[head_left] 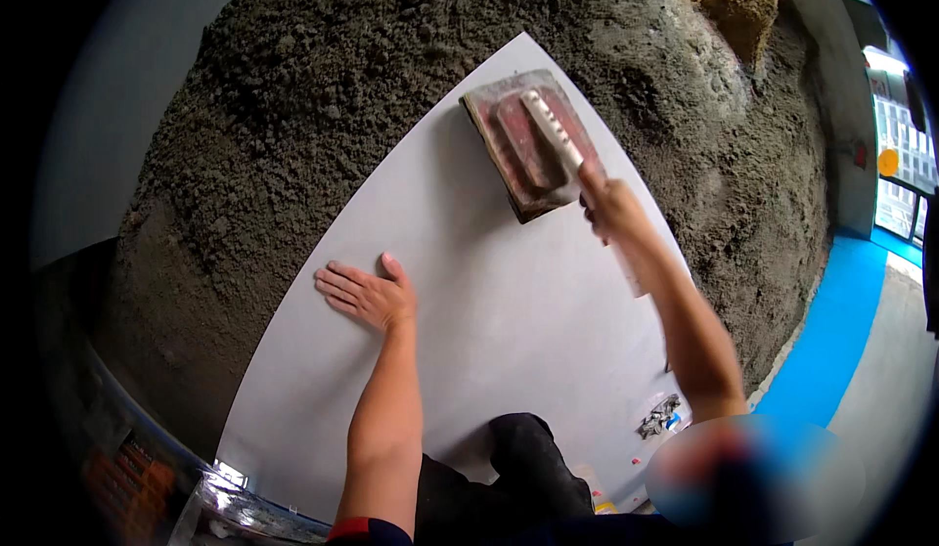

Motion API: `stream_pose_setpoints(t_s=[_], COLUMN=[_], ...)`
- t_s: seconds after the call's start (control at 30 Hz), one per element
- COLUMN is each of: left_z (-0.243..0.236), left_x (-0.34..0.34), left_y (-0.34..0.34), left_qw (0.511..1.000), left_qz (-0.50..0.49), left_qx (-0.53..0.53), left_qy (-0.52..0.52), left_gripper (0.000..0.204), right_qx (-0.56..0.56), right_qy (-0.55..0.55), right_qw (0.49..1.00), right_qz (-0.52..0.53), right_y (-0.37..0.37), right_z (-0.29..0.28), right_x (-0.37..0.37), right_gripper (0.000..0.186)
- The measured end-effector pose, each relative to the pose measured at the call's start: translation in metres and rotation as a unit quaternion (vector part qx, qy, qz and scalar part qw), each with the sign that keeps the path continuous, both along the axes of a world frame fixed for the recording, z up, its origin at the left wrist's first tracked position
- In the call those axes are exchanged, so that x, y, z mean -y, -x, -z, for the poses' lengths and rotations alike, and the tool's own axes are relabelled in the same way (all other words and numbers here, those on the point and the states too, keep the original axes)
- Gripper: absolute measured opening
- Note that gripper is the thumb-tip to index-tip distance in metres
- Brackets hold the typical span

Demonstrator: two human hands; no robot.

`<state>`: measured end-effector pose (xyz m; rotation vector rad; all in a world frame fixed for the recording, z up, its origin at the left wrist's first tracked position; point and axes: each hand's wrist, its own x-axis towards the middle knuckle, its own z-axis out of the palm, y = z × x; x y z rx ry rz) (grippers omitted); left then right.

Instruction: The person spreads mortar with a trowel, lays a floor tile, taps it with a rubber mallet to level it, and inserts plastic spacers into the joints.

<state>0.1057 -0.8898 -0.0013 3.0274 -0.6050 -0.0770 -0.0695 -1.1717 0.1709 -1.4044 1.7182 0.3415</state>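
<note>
A blue floor strip [827, 321] leads toward bright glazing [902, 140].

Dark navy sleeve [388, 535] with red trim [354, 526], bare forearms [384, 419], bare hands [372, 300], black trousers [528, 463]

The left forearm [384, 409] rises nearly upright from the lower edge, left of centre. At its top the wrist bends leftward, and the left hand [367, 294] lies flat, palm down, its fingers close together and pointing left, its thumb apart and pointing up. The right forearm [690, 326] slants up and leftward from the lower right. The right hand [614, 209], right of centre and slightly blurred, is closed in a grip, fingers curled.
</note>
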Motion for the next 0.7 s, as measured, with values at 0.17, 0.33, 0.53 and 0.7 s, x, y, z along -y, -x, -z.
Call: stream_pose_setpoints(t_s=[0.17, 0.33, 0.53, 0.7], left_z=[0.004, 0.001, 0.0, 0.003], left_x=[-0.005, 0.001, 0.008, -0.006], left_y=[-0.008, 0.001, 0.006, -0.005], left_qw=[1.0, 1.0, 0.999, 1.0], left_qz=[-0.005, 0.011, 0.014, -0.002], left_qx=[0.016, 0.0, 0.011, -0.009], left_qy=[0.004, -0.003, 0.03, -0.027], left_gripper=[0.092, 0.093, 0.092, 0.094], right_qx=[0.216, 0.226, 0.004, 0.217], right_qy=[0.163, 0.447, 0.027, 0.084], right_qw=[0.963, 0.865, 0.999, 0.968], right_qz=[0.012, 0.005, 0.021, 0.092], right_y=[0.006, 0.066, 0.023, -0.004], right_z=[-0.121, -0.004, 0.035, -0.101], right_x=[0.008, -0.05, -0.007, 0.009], right_gripper=[0.061, 0.044, 0.061, 0.058])
